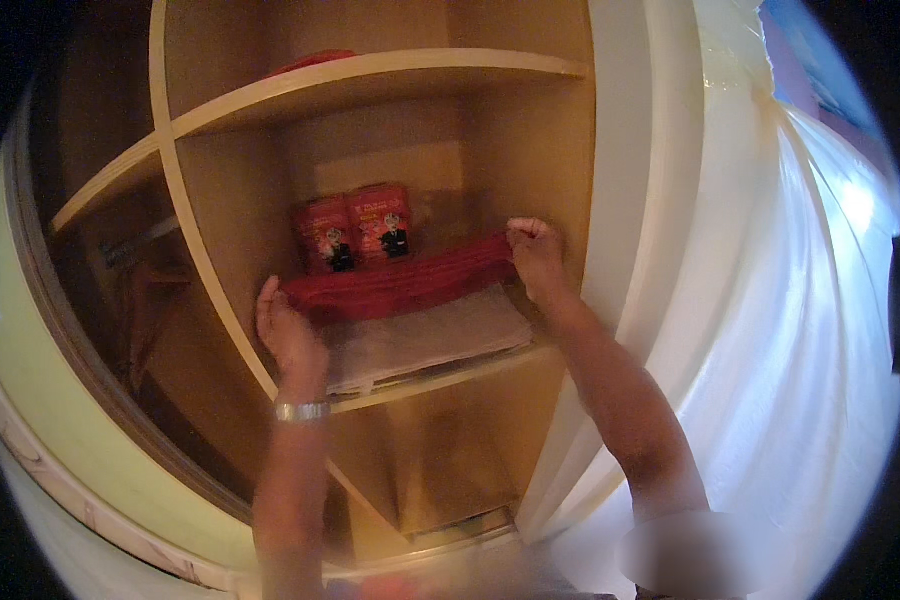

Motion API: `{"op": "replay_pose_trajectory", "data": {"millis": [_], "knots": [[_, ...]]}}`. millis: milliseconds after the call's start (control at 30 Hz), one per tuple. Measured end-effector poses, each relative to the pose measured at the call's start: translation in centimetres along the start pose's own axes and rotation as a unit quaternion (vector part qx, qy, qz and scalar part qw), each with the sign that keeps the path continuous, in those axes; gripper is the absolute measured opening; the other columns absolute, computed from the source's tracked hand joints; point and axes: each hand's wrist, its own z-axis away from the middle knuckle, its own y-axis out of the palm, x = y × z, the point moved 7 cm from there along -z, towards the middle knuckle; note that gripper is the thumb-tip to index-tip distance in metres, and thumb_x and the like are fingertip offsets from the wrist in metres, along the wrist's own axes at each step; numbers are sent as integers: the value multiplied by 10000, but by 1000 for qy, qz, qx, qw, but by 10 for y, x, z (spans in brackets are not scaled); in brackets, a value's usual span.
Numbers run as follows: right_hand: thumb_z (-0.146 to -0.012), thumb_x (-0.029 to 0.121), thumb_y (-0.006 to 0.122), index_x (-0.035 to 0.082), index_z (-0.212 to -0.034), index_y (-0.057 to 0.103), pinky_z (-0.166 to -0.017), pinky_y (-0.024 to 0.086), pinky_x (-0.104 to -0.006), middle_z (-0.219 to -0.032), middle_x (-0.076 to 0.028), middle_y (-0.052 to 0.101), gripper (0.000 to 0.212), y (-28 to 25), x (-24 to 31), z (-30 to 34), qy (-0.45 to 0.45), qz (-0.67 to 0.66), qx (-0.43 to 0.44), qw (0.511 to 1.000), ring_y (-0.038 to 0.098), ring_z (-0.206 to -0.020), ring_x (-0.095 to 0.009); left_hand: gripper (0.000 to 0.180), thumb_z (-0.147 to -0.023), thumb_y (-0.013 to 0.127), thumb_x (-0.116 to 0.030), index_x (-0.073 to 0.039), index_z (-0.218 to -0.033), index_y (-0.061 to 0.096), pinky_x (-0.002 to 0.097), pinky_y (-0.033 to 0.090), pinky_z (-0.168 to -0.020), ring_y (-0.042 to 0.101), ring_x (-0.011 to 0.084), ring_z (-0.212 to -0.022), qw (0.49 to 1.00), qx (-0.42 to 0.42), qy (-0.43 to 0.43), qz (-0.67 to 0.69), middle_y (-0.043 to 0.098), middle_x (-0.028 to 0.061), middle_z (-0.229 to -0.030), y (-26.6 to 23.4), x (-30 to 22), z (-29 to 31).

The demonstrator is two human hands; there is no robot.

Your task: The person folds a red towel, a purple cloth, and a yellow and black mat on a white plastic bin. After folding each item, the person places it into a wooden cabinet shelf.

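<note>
A folded red cloth stretches between my two hands inside a wooden shelf compartment. My left hand, with a metal watch on its wrist, closes on the cloth's left end. At the opposite end my right hand pinches the cloth's edge. Beneath and in front of the cloth lies a flat whitish sheet or stack on the shelf board. Two red packets, each printed with a dark-suited figure, stand side by side behind the cloth, their lower edges partly hidden by it.
The shelf board above carries something red near its front edge. A wooden upright divides off a darker compartment on the left, holding things I cannot make out. Below is another compartment. A white curtain hangs at the right.
</note>
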Motion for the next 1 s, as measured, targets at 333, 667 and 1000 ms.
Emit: {"op": "replay_pose_trajectory", "data": {"millis": [333, 667, 1000], "knots": [[-980, 92, 631, 34, -1083, 683, -575, 506, -284, -872, -49, 647, 129, -35, 15, 80, 104, 15, 45, 993, 594, -682, -131, 369, -1024, 550, -69, -51, -1389, 501, 336, 591, -765, 663, 181, -924, 989, 37, -43, -138, 623, 90, -1158, -42, -19, 69], [-984, 83, 610, 4, -1106, 690, -859, 528, -338, -981, -103, 702, 165, -55, -26, 94, 38, 142, 88, 985, 651, -910, -196, 392, -1009, 549, -15, 14, -1395, 484, 278, 584, -640, 617, 122, -782, 957, 107, -43, -267, 626, 80, -1026, -68, -19, 87], [-1023, 161, 591, 58, -1133, 673, -695, 564, -338, -1010, -58, 665, 171, -28, 17, 67, 121, 64, 69, 988, 617, -861, -177, 375, -1006, 549, -2, -39, -1377, 508, 299, 589, -778, 642, 152, -907, 992, 79, -37, -91, 616, 85, -1096, -13, -18, 47]]}}
